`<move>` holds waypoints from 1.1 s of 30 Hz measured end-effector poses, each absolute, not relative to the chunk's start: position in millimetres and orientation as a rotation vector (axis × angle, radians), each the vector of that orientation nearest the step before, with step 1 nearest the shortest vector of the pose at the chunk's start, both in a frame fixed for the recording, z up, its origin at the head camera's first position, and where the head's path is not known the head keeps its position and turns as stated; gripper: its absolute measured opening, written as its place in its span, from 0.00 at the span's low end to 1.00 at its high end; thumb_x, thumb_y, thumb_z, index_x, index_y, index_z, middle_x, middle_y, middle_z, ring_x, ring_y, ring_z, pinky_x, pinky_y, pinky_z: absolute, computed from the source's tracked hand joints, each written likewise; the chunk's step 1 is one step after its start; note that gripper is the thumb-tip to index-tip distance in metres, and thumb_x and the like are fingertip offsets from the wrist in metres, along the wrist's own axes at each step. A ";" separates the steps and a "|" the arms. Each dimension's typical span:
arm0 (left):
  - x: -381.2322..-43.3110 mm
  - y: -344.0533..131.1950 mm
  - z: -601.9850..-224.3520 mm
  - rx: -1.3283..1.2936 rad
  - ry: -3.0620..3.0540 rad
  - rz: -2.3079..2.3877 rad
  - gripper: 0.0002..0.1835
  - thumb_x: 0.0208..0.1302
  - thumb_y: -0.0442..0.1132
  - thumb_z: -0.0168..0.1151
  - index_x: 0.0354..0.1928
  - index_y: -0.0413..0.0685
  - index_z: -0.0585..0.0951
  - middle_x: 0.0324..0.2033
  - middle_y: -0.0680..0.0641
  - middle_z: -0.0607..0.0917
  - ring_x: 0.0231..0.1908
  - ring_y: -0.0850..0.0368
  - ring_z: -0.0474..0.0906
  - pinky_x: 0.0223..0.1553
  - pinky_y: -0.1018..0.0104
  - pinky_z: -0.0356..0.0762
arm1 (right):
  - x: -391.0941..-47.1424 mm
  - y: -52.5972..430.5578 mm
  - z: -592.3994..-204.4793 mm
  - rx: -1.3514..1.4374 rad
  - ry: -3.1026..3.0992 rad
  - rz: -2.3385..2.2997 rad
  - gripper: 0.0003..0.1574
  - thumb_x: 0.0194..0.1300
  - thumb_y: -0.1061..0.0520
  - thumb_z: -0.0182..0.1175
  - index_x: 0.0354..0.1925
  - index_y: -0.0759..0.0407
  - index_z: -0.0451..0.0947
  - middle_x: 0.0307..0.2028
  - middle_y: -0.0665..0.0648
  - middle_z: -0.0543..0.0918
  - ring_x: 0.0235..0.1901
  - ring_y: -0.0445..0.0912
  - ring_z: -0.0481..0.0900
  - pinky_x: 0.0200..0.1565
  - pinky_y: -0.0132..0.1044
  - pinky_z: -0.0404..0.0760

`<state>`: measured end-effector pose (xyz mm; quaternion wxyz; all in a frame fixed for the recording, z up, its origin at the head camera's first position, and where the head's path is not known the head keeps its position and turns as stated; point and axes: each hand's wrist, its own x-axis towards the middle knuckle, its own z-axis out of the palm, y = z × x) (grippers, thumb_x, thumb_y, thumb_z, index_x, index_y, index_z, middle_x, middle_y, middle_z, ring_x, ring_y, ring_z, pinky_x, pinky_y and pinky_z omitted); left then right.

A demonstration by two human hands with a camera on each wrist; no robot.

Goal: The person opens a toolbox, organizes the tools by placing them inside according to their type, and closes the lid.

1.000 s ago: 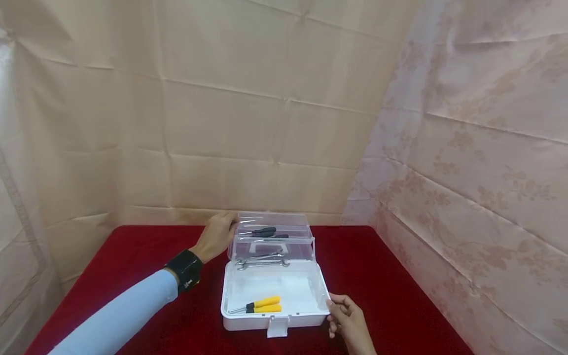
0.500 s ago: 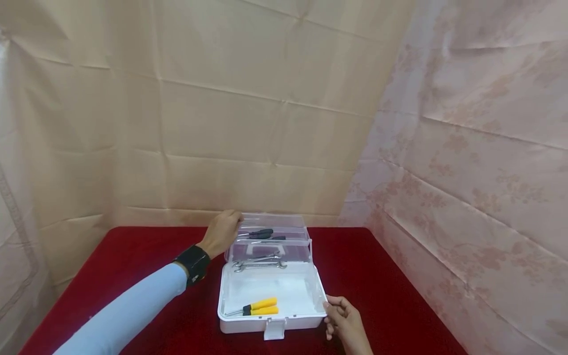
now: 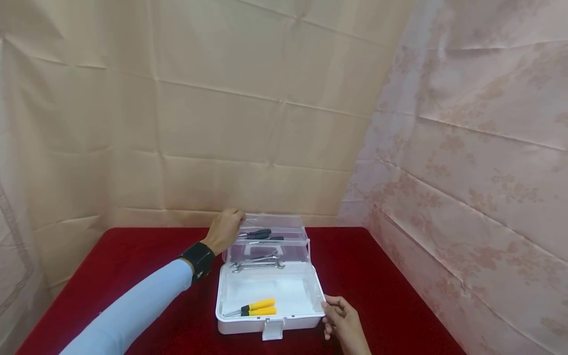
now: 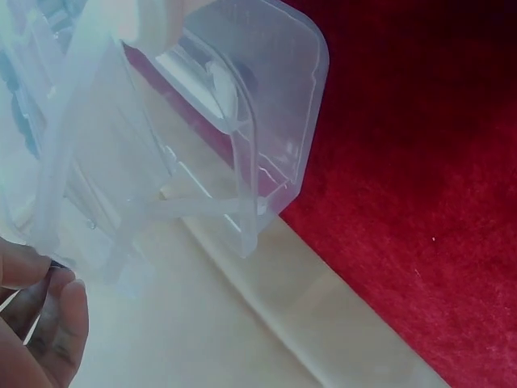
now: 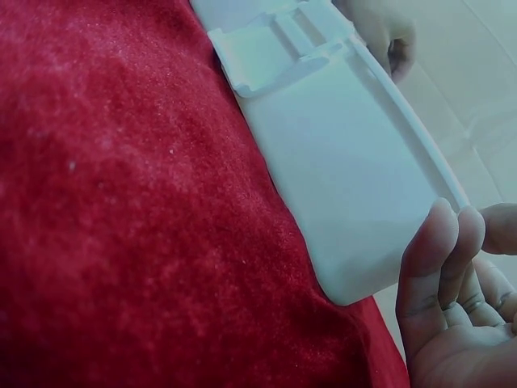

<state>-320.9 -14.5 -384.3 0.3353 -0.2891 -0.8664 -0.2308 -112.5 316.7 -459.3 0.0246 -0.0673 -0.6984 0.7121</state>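
A white toolbox stands unfolded on the red cloth, its clear trays raised at the back. My left hand pinches the left end of the uppermost tray; the left wrist view shows thumb and fingertips meeting at its edge. At the front right corner, my right hand grips the box rim between thumb and fingers. Two yellow-handled screwdrivers lie inside the base. Silver wrenches rest in the lower tray, and dark-handled screwdrivers in the tray above.
A white latch hangs down from the box front. Red cloth covers the table. Behind it hangs a beige sheet, with a pink floral sheet along the right.
My left hand shifts slightly right and up along the tray's end, still pinching it. The whole scene slides a little left in view. My right hand keeps its grip on the corner.
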 end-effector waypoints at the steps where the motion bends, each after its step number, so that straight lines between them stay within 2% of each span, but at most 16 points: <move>1: -321.0 -14.4 -384.3 -0.750 -2.264 -0.595 0.06 0.59 0.25 0.59 0.34 0.41 0.82 0.32 0.45 0.80 0.36 0.47 0.77 0.38 0.55 0.76 | -112.4 316.4 -458.8 -0.208 -2.162 2.202 0.32 0.65 0.55 0.62 0.58 0.74 0.66 0.25 0.56 0.74 0.16 0.42 0.66 0.19 0.35 0.73; 11: -320.0 -12.8 -387.0 -0.725 -2.353 -0.611 0.07 0.60 0.28 0.63 0.38 0.41 0.87 0.33 0.44 0.82 0.37 0.48 0.78 0.40 0.56 0.77 | -112.4 315.2 -455.8 -0.182 -2.155 2.213 0.31 0.65 0.55 0.62 0.58 0.74 0.66 0.25 0.56 0.74 0.16 0.42 0.67 0.19 0.35 0.73; 19: -321.4 -17.0 -385.5 -0.731 -2.387 -0.541 0.06 0.57 0.28 0.64 0.32 0.44 0.87 0.28 0.46 0.81 0.35 0.49 0.76 0.37 0.56 0.77 | -113.8 314.9 -456.4 -0.169 -2.143 2.236 0.32 0.65 0.55 0.63 0.58 0.74 0.66 0.25 0.56 0.74 0.16 0.42 0.67 0.20 0.35 0.73; 22: -322.3 -18.5 -383.8 -0.765 -2.386 -0.551 0.04 0.59 0.31 0.64 0.32 0.44 0.86 0.27 0.46 0.81 0.35 0.49 0.74 0.36 0.55 0.75 | -114.2 315.7 -456.6 -0.166 -2.139 2.236 0.32 0.65 0.55 0.63 0.58 0.74 0.66 0.25 0.56 0.73 0.16 0.42 0.67 0.19 0.35 0.72; 28: -324.6 -22.6 -382.4 -0.854 -2.351 -0.489 0.10 0.64 0.39 0.63 0.28 0.42 0.86 0.28 0.45 0.84 0.37 0.45 0.77 0.48 0.53 0.69 | -113.9 316.2 -455.8 -0.184 -2.136 2.241 0.32 0.65 0.55 0.63 0.59 0.73 0.66 0.26 0.56 0.74 0.16 0.42 0.67 0.20 0.35 0.73; 30: -325.3 -25.2 -383.2 -0.853 -2.364 -0.488 0.12 0.67 0.41 0.60 0.31 0.41 0.87 0.31 0.44 0.85 0.40 0.45 0.78 0.51 0.51 0.66 | -113.3 316.1 -455.6 -0.190 -2.138 2.241 0.32 0.65 0.55 0.63 0.59 0.73 0.66 0.26 0.56 0.74 0.16 0.42 0.67 0.20 0.35 0.73; 33: -324.8 -30.8 -384.7 -0.799 -2.414 -0.585 0.16 0.72 0.43 0.55 0.41 0.40 0.87 0.39 0.43 0.86 0.46 0.44 0.76 0.53 0.51 0.64 | -112.1 315.9 -455.1 -0.200 -2.143 2.237 0.33 0.64 0.54 0.64 0.59 0.73 0.66 0.26 0.56 0.74 0.16 0.42 0.67 0.20 0.35 0.73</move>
